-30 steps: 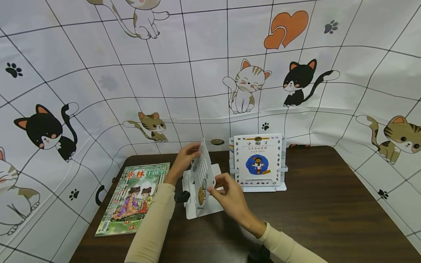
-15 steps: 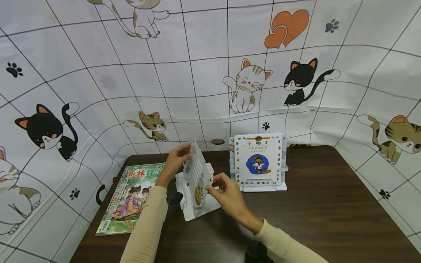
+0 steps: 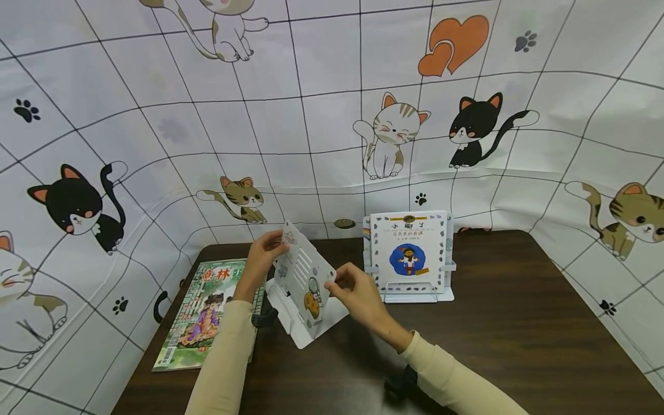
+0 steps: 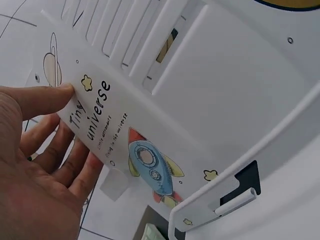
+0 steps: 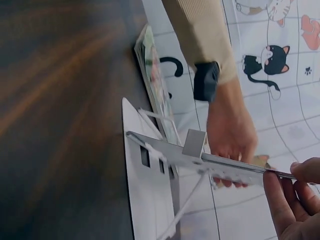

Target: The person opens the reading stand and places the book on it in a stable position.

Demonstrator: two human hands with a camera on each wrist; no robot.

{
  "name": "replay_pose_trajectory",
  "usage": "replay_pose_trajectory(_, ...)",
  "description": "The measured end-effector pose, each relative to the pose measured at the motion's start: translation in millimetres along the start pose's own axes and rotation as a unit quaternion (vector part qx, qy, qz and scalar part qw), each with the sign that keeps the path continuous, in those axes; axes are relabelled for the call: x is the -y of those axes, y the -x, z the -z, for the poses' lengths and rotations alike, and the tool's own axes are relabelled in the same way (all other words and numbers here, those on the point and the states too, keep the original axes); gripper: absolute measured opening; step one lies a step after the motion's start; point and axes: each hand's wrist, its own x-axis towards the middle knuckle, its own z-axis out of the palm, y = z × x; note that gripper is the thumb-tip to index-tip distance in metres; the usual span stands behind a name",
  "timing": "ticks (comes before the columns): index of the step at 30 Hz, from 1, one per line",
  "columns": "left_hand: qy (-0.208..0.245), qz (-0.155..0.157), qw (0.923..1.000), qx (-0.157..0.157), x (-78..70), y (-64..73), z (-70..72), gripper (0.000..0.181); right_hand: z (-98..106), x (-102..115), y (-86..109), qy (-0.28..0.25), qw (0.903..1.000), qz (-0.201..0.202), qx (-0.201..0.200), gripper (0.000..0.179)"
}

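Note:
A white book stand (image 3: 297,271) with slots and cartoon prints is held over the dark table, its back panel raised from its base plate (image 3: 333,314). My left hand (image 3: 261,256) pinches the panel's upper left edge. In the left wrist view that hand (image 4: 47,145) has its thumb on the front, beside the print "Tiny universe", and its fingers behind. My right hand (image 3: 362,295) pinches the panel's right edge. The right wrist view shows the stand's panel (image 5: 225,162) edge-on, tilted from the base, with the right hand (image 5: 300,200) at its far end.
A magazine (image 3: 204,323) lies at the left, partly behind the left forearm. Another white stand (image 3: 448,294) holds an upright picture book (image 3: 410,253) at the back. A cat-printed white curtain (image 3: 332,127) surrounds the table (image 3: 519,328).
Both hands have turned the book stand so that its panel shows more of its front. Its left side has moved left with my left hand, over the magazine's edge.

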Motion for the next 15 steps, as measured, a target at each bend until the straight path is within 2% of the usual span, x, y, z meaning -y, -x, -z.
replay_pose_trajectory(4,0.006,0.011,0.9996,-0.025,2.9,2.1,5.3,0.056,6,-2,-12.3,0.029,0.9996,0.004,-0.004,0.012)
replay_pose_trajectory(8,0.015,0.019,0.9975,-0.066,3.7,3.9,7.0,0.053,12,-5,-27.1,0.063,0.9976,0.022,-0.017,0.012)
replay_pose_trajectory(11,0.016,0.021,0.9952,-0.094,4.2,5.9,7.3,0.050,18,-7,-39.2,0.096,0.9944,0.035,-0.027,0.013)
replay_pose_trajectory(15,0.011,0.030,0.9932,-0.112,5.7,8.7,7.9,0.047,24,-9,-55.6,0.146,0.9881,0.037,-0.031,0.014)
